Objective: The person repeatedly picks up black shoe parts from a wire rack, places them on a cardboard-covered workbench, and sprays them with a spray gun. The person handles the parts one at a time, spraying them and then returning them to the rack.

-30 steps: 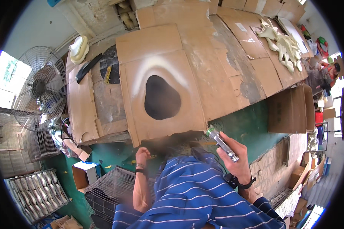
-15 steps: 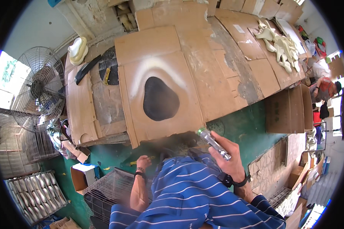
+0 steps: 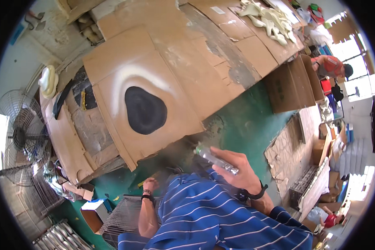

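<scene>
R hand (image 3: 241,170) grips silver tool (image 3: 216,159), tip fwd-L; L hand (image 3: 150,184) nr wire rack (image 3: 127,211).

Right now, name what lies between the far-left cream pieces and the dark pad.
Head view: black curved strip, then black patch bearing a yellow strip, then cardboard.

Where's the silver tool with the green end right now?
In the head view, the silver tool is in the right hand, just right of centre, below the near edge of the cardboard.
</scene>
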Tool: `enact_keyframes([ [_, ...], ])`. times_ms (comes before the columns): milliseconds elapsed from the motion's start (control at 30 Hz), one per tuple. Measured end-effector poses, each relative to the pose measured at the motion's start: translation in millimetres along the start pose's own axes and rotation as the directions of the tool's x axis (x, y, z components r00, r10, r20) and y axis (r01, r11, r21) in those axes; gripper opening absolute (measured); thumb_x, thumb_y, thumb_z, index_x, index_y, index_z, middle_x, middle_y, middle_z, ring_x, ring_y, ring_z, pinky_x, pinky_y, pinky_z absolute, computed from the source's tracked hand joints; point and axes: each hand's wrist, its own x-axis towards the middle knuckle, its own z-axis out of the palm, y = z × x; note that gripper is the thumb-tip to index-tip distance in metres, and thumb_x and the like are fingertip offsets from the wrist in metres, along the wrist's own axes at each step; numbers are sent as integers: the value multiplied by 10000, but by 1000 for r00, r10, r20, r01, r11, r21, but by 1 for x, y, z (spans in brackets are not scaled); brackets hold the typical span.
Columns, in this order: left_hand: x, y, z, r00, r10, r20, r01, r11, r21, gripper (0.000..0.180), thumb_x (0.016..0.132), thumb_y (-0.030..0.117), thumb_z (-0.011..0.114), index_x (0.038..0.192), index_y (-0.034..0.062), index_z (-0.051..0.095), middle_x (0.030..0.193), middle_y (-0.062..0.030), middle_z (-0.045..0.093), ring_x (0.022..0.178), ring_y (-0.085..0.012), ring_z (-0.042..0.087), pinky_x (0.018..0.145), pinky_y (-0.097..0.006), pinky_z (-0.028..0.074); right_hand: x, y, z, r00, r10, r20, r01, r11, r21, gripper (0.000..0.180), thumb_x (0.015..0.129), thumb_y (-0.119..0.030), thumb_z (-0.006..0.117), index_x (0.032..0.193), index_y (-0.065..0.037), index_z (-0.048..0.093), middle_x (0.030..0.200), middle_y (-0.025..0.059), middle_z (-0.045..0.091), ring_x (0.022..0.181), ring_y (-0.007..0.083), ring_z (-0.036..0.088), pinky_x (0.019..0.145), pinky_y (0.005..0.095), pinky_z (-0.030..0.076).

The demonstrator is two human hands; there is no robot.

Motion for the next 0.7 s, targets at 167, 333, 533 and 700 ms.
enact_keyframes([
  [167,41,-4,-48,837,-94,539,336,865,-372,129,814,221,616,847,106,664,730,-56,623,711,-268,638,638,-458,557,-3,14,-21,995,-13,-98,20,997,78,497,835,-68,741,1312,-29,610,1019,193,699,855,355,680,758,393,538],
  [333,15,7,-3,996,90,-21,-92,988,-120,169,840,294,576,847,138,639,762,-37,619,727,-297,607,653,-514,478,28,42,-41,1000,-11,-15,11,999,-38,476,845,-93,724,1301,-27,605,1112,196,690,958,399,663,823,412,539],
  [533,24,7,15,929,189,317,-123,968,-219,188,876,259,579,963,103,640,866,-86,642,832,-320,642,752,-533,507,74,72,-57,989,-77,-124,80,997,19,477,832,-108,756,1278,-5,621,1138,222,687,984,383,686,857,393,548],
  [700,-26,-13,25,996,81,-49,-92,941,-326,171,903,197,566,993,74,642,961,-116,665,863,-308,656,798,-503,542,98,64,-66,974,-171,150,156,982,109,497,822,-32,740,1297,2,598,1094,219,693,932,379,689,799,390,548],
])
